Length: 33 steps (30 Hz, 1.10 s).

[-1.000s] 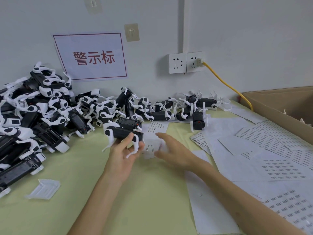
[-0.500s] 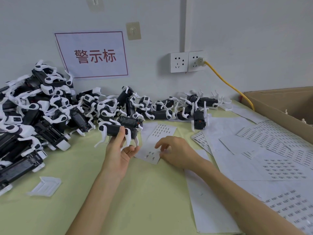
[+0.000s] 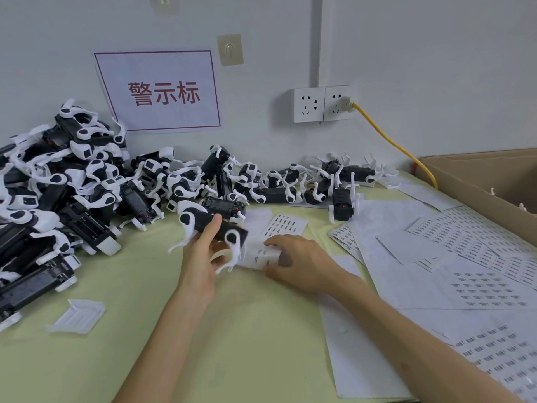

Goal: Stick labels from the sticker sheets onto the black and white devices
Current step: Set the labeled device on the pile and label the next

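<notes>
I have the left hand (image 3: 200, 257) at centre, thumb and fingers wrapped round one device (image 3: 215, 225) held just above the table (image 3: 232, 330). The right hand (image 3: 299, 260) sits just at its 3 o'clock, fingers curled down onto the small sheet (image 3: 257, 257), thumb and fingertips nipping its edge. That spot is blurred, so I cannot say whether a label has come free. I judge this as the peel step for this device, with the sticking not yet done. A tall pile (image 3: 72, 193) of devices fills 9 to 10 o'clock. A looser row (image 3: 276, 184) runs along the wall at 12 o'clock, and one device (image 3: 343, 206) stands apart at 1 o'clock. I cannot read from here which of them carry labels, so I would reckon most of the work is left. The big sheets (image 3: 479, 286) spread from 3 to 5 o'clock are thick with printed labels, and a second small sheet (image 3: 286, 223) lies just past the right hand. The only container is the cardboard box (image 3: 476, 181) at 2 o'clock. Its wall hides the inside, with only a white scrap (image 3: 521, 205) showing at the rim.
</notes>
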Available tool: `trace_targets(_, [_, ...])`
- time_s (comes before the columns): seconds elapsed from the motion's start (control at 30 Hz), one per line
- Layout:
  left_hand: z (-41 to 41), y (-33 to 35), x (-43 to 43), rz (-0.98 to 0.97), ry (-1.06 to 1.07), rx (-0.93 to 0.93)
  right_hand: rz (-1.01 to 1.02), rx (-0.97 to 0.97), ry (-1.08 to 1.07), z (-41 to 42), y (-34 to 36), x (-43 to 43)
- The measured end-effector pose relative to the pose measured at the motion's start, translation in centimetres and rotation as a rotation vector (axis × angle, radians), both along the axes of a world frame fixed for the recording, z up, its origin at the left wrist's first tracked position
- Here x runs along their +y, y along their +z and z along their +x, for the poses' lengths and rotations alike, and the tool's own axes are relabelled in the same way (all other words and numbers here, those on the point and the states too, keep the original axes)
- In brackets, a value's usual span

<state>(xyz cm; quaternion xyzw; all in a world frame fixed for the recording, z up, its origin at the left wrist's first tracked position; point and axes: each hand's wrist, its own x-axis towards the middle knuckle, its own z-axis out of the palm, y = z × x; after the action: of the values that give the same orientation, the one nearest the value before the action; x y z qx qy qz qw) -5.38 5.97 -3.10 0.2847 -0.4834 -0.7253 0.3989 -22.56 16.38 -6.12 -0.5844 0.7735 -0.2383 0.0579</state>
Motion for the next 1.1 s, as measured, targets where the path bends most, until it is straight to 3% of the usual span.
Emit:
trace_targets(0.1, [0.0, 0.0, 0.0, -0.015, 0.004, -0.056, -0.162, -0.117, -0.094, -0.1, 0.5, 0.2])
trace_targets(0.27, [0.0, 0.3, 1.1, 0.011, -0.290, -0.001, -0.442, -0.288, -0.119, -0.1, 1.3, 0.6])
trace_targets(0.4, [0.1, 0.2, 1.9, 0.116, -0.416, 0.012, -0.404, -0.294, -0.072, 0.0, 1.1, 0.5])
trace_targets(0.57, [0.0, 0.0, 2.0, -0.002, -0.415, -0.061, -0.414, -0.325, -0.014, 0.3, 1.3, 0.5])
trace_targets(0.73, [-0.2, -0.2, 2.0, -0.025, -0.416, -0.103, -0.456, -0.536, -0.033, 0.1, 1.7, 0.4])
trace_targets(1.1, [-0.2, -0.6, 2.3, -0.110, -0.500, -0.126, -0.450, -0.462, -0.080, -0.1, 1.8, 0.5])
